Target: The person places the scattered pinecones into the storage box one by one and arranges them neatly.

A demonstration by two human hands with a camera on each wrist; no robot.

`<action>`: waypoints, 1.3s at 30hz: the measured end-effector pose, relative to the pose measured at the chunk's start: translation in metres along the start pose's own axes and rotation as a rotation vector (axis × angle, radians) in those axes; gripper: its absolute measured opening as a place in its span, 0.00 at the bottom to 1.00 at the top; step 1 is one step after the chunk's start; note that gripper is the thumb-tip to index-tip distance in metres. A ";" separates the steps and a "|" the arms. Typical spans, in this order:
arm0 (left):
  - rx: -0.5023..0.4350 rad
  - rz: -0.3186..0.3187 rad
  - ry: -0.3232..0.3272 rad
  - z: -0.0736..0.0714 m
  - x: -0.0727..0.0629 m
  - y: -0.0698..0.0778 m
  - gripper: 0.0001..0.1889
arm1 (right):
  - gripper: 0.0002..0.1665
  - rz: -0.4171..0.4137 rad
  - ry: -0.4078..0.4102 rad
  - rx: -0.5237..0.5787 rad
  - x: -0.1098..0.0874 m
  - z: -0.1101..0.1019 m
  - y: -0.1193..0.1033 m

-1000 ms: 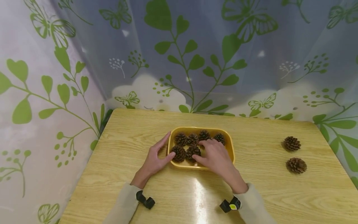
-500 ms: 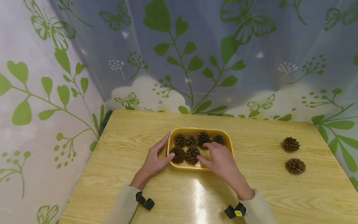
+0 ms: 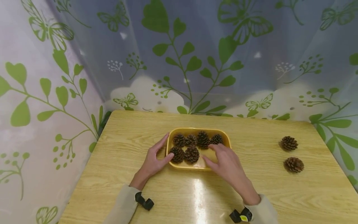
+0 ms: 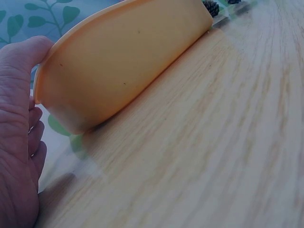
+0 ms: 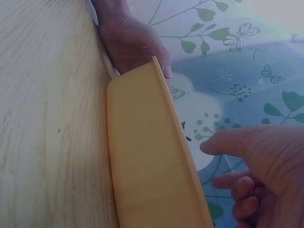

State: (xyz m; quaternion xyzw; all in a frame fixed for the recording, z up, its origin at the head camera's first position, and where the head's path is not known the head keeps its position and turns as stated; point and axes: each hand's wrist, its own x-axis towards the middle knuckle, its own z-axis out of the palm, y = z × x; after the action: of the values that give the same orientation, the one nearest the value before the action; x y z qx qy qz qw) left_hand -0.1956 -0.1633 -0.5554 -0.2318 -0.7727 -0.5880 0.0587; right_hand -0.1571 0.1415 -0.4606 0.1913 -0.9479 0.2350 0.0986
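- Because the left hand (image 3: 155, 157) grips the left end of the yellow tray (image 3: 190, 168), thumb over the rim, too much pressure there could tilt it or make it slide on the counter (image 3: 126, 133).
- The right hand (image 3: 227, 161) is over the tray's right part with thumb and fingers apart, holding nothing; its fingertips are near the right-hand back pinecone (image 3: 216, 138), so a careless sweep might knock it.
- Six pinecones (image 3: 191, 154) sit in the tray, four along the back and two in front; being rounded, they would probably roll if it tipped.
- The left thumb is close to the front-left pinecone (image 3: 177, 155), contact unclear; a shift could nudge it.
- Two loose pinecones (image 3: 293, 164) lie on the counter, well to the right; a swinging right sleeve (image 3: 263, 210) could send them rolling.
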 end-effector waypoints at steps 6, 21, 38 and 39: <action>0.009 0.011 0.002 0.000 0.000 -0.001 0.42 | 0.27 -0.004 0.074 0.034 -0.008 -0.004 0.009; 0.004 0.019 0.000 0.000 0.001 -0.001 0.42 | 0.24 0.012 0.204 -0.001 -0.020 -0.016 0.033; -0.003 0.026 0.006 0.001 0.001 0.000 0.42 | 0.24 0.154 0.218 -0.028 -0.038 -0.034 0.054; -0.002 0.028 0.006 0.001 0.001 0.000 0.42 | 0.24 0.164 0.219 -0.030 -0.039 -0.035 0.056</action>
State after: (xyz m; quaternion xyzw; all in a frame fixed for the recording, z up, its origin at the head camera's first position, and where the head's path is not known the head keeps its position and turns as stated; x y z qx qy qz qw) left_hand -0.1962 -0.1615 -0.5550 -0.2408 -0.7687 -0.5885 0.0688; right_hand -0.1411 0.2168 -0.4634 0.0849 -0.9473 0.2475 0.1849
